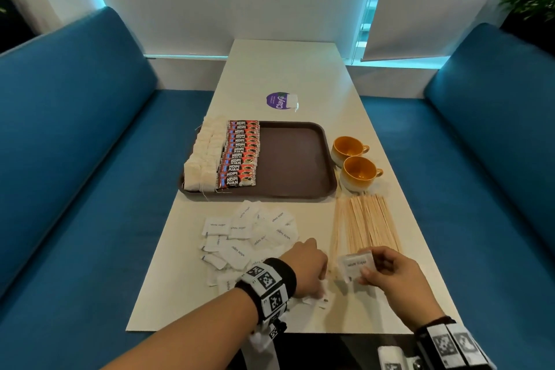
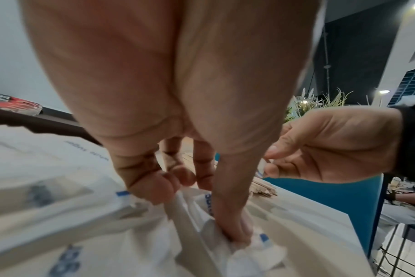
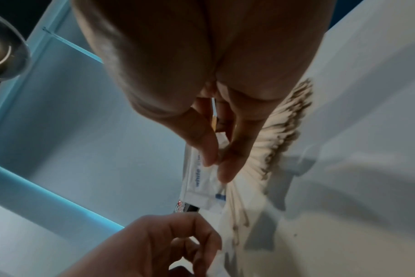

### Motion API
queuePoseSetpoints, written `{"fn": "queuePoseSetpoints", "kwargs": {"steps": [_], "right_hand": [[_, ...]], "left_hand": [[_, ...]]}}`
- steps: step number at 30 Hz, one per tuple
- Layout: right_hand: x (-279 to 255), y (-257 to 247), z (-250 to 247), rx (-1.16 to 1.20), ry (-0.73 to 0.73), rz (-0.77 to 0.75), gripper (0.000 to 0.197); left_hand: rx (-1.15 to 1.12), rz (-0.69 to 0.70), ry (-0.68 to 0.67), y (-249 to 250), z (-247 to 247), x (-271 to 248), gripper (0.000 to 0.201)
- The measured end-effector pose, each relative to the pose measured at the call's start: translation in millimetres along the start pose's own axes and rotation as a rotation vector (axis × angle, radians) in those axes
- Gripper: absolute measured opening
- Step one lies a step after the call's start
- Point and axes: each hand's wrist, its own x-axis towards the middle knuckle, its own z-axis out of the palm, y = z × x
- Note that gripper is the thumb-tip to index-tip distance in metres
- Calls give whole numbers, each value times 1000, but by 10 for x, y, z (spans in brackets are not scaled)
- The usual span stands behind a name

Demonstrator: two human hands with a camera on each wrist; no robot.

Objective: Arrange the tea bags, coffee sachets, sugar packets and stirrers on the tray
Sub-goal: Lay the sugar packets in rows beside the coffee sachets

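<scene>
The right hand (image 1: 396, 276) pinches a small stack of white sugar packets (image 1: 356, 265) between thumb and fingers, lifted just off the table (image 1: 285, 75). The left hand (image 1: 309, 270) presses down and pinches a loose sugar packet (image 2: 246, 243) near the table's front edge. The scattered sugar packets (image 1: 249, 231) and wooden stirrers (image 1: 365, 224) lie just in front of the brown tray (image 1: 295, 159); on its left part stand tea bags (image 1: 202, 156) and Kopi Juan coffee sachets (image 1: 240, 153). Two orange cups (image 1: 354, 161) sit beside the tray's right edge.

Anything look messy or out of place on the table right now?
Only the sugar packets: they lie jumbled and overlapping on the table, off the tray. Tea bags and coffee sachets sit in neat rows.
</scene>
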Motion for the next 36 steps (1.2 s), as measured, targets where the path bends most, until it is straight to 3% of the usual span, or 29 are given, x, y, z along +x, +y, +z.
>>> {"fn": "queuePoseSetpoints", "kwargs": {"steps": [4, 7, 12, 16, 19, 22, 27, 32, 36], "right_hand": [[60, -116, 142, 27, -60, -35, 24], [84, -197, 179, 72, -90, -51, 22], [100, -261, 224, 177, -170, -65, 19], [116, -329, 440, 173, -295, -84, 21], [146, -377, 663, 192, -328, -99, 20], [154, -454, 869, 288, -371, -109, 24], [141, -637, 1144, 191, -403, -200, 18], [93, -846, 1366, 1, -471, -323, 20], [125, -852, 1482, -202, -432, -389, 20]], "left_hand": [[56, 13, 4, 7, -21, -33, 29], [-88, 2, 42, -76, -90, -64, 34], [-370, 3, 192, -338, -276, -230, 20], [-837, 8, 322, -529, -283, -401, 21], [-1193, 20, 336, -614, -238, -518, 23], [-1408, 8, 353, -654, -251, -687, 18], [-1540, -57, 328, -793, -270, -907, 49], [-1568, 90, 60, -945, -261, -1041, 49], [-1608, 101, 83, -975, -209, -1047, 47]]}}
